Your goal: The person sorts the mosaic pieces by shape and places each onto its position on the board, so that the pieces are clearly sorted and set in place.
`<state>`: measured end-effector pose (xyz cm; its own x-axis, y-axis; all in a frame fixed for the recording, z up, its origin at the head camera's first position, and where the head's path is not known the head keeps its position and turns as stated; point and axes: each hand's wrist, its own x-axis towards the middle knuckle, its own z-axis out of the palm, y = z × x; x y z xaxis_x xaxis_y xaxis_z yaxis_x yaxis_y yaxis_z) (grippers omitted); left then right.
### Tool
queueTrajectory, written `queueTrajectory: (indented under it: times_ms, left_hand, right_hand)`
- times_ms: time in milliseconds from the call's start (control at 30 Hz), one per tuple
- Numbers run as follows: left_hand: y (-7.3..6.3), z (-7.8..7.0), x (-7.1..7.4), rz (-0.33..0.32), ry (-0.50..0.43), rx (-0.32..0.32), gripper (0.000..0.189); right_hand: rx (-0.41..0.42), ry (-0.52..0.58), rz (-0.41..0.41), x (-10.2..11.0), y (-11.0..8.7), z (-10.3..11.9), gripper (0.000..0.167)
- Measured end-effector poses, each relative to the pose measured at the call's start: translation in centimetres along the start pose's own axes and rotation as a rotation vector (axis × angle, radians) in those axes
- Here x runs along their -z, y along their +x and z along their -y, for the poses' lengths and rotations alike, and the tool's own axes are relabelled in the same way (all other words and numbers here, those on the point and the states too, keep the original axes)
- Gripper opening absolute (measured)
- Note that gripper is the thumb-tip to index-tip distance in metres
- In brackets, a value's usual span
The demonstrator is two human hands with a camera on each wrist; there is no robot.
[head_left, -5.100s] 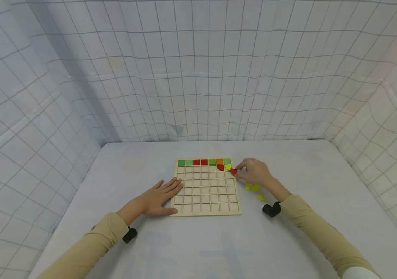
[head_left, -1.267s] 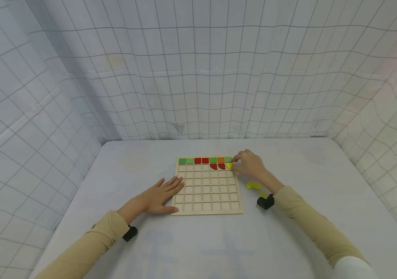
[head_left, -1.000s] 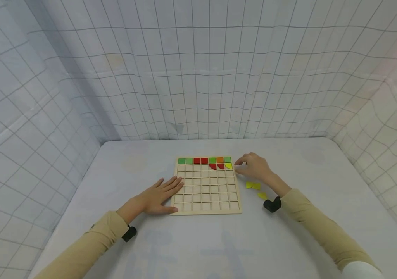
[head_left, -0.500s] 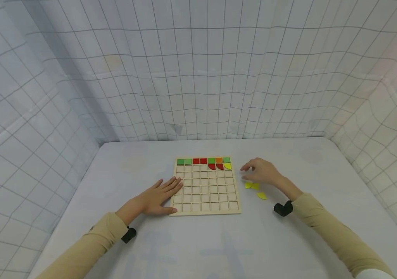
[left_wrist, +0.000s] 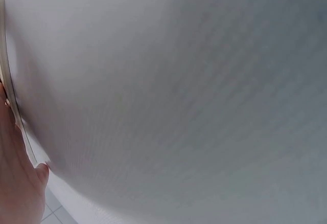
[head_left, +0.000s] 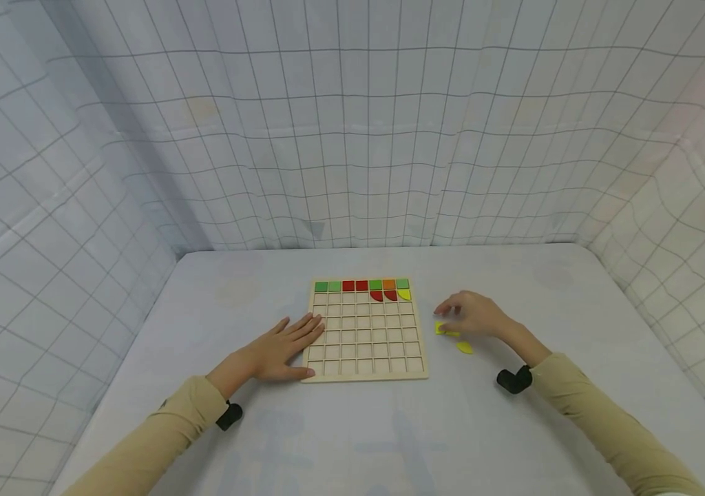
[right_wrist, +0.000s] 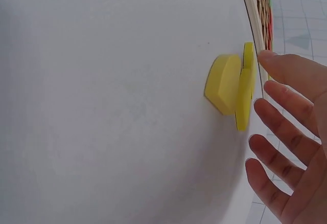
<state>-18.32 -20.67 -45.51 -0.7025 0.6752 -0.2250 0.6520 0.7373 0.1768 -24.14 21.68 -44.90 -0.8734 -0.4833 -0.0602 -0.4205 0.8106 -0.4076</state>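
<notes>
A wooden grid board [head_left: 365, 377] lies on the white table. Green, red and orange square tiles fill its far row. Below that row, at the right, sit two red quarter-round tiles [head_left: 390, 295] and a yellow quarter-round tile [head_left: 405, 295]. My left hand [head_left: 281, 353] rests flat with spread fingers on the board's left edge. My right hand [head_left: 473, 315] is over the loose yellow tiles [head_left: 438, 328] right of the board, its fingers apart and partly covering them. Another yellow quarter-round tile [head_left: 465, 348] lies nearer me. In the right wrist view the yellow tiles [right_wrist: 223, 83] are beside the fingers.
A white cloth with a line grid [head_left: 365, 138] hangs behind the table [head_left: 352, 441] and along both sides. Black wrist cameras [head_left: 514, 379] sit under the sleeves.
A second red tile and the yellow tile now sit in the board's second row. My right hand has let go of the yellow tile and moved right and nearer me. My left hand stays put.
</notes>
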Motion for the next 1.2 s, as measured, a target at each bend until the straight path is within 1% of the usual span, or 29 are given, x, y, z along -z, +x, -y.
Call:
queueTrajectory:
  times_ms: [267, 533, 633, 767, 867, 967, 1067, 1200]
  left_hand:
    - [-0.1, 0.0, 0.2, -0.007, 0.001, -0.005, 0.087]
    - [0.0, 0.1, 0.1, -0.010, -0.002, -0.009, 0.087]
    - [0.0, 0.1, 0.0, -0.009, 0.004, -0.010, 0.087]
    - [0.0, 0.1, 0.0, -0.009, 0.004, -0.009, 0.087]
    - [0.0, 0.0, 0.0, -0.009, 0.001, -0.009, 0.087]
    - [0.0, 0.0, 0.0, -0.008, 0.004, -0.007, 0.087]
    - [0.0, 0.0, 0.1, -0.006, 0.007, -0.005, 0.087]
    - [0.0, 0.0, 0.1, -0.004, 0.002, -0.004, 0.087]
  right_hand:
    - [0.013, 0.022, 0.021, -0.3, -0.1, -0.1, 0.030]
    - [0.038, 0.008, -0.041, -0.9, 0.1, 0.3, 0.023]
    - [0.024, -0.004, -0.055, -1.1, 0.2, 0.4, 0.022]
    - [0.000, 0.009, -0.064, -1.2, 0.4, 0.6, 0.021]
    - [-0.006, 0.006, -0.050, -1.0, 0.5, 0.5, 0.023]
    - [-0.008, -0.020, -0.022, -0.9, 0.5, 0.3, 0.024]
    - [0.003, -0.037, -0.001, -0.8, 0.6, -0.2, 0.025]
    - [0.026, -0.038, 0.004, -0.7, 0.5, -0.6, 0.025]
